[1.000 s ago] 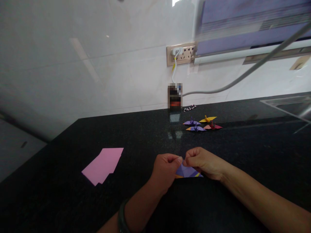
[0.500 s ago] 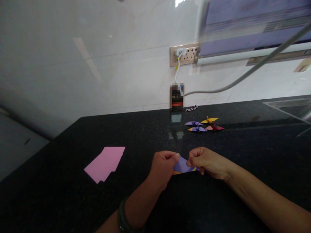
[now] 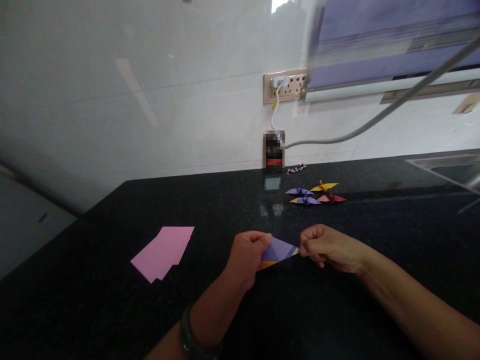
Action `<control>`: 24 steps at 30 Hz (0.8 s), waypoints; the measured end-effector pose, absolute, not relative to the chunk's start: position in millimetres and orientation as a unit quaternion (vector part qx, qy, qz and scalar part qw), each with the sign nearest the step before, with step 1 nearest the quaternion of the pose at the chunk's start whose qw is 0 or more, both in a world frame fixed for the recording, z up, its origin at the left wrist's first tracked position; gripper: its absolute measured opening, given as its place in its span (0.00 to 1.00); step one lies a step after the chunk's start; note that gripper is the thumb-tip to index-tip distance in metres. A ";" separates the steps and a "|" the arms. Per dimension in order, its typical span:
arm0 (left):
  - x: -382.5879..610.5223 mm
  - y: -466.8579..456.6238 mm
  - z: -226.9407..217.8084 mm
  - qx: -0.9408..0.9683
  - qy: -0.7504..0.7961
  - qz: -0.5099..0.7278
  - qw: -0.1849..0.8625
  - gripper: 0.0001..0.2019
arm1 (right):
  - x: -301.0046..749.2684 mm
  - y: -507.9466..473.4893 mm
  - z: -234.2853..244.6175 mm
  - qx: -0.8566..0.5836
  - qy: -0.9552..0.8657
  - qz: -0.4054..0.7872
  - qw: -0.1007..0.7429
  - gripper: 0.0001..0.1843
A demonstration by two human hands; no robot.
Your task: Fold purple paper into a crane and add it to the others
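A folded piece of purple origami paper (image 3: pixel 279 251) with yellow and orange edges is held just above the dark counter. My left hand (image 3: pixel 247 255) pinches its left side between thumb and fingers, hiding that end. At the paper's pointed right tip, my right hand (image 3: pixel 317 245) is closed, with thumb and forefinger pinching the corner. Beyond my hands lie several folded paper cranes: two purple ones, one of them a purple crane (image 3: pixel 305 200) with an orange wingtip, a yellow crane (image 3: pixel 324 187) and a red-pink crane (image 3: pixel 332 198).
Pink paper sheets (image 3: pixel 163 254) lie in an uneven stack on the left of the black counter (image 3: pixel 210 200). A small pixelated box (image 3: pixel 274 151) leans on the wall beside a beaded strand (image 3: pixel 296 169). A grey cable (image 3: pixel 375 120) crosses at right, below a socket panel (image 3: pixel 287 86).
My right hand has slid right along the paper to its tip. My left hand has shifted slightly left, and more of the purple paper now shows between them.
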State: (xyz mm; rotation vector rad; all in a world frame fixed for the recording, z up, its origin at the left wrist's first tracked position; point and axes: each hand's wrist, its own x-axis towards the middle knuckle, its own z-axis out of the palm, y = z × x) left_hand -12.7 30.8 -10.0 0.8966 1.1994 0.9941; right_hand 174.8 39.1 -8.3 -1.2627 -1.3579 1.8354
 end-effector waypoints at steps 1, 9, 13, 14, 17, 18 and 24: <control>-13.7 31.9 -10.5 0.377 0.522 0.437 0.628 0.08 | 178.5 40.0 -7.7 -0.468 -0.500 0.679 0.265 0.07; -14.7 33.8 -9.7 0.337 0.512 0.451 0.648 0.09 | 168.1 36.3 -4.3 -0.490 -0.489 0.657 0.300 0.20; -10.3 30.2 -9.5 0.372 0.486 0.459 0.644 0.10 | 149.9 29.2 -9.0 -0.497 -0.532 0.620 0.294 0.16; -9.7 29.6 -9.6 0.383 0.484 0.457 0.640 0.11 | 148.0 28.2 -10.1 -0.501 -0.535 0.614 0.294 0.15; -9.5 29.2 -10.3 0.414 0.494 0.451 0.618 0.10 | 147.7 27.5 -11.4 -0.509 -0.526 0.613 0.299 0.11; -9.9 29.4 -10.5 0.418 0.502 0.449 0.610 0.10 | 148.6 27.6 -11.0 -0.509 -0.522 0.616 0.298 0.11; -9.6 27.7 -9.4 0.435 0.530 0.414 0.599 0.08 | 150.9 27.4 -6.7 -0.496 -0.545 0.617 0.275 0.08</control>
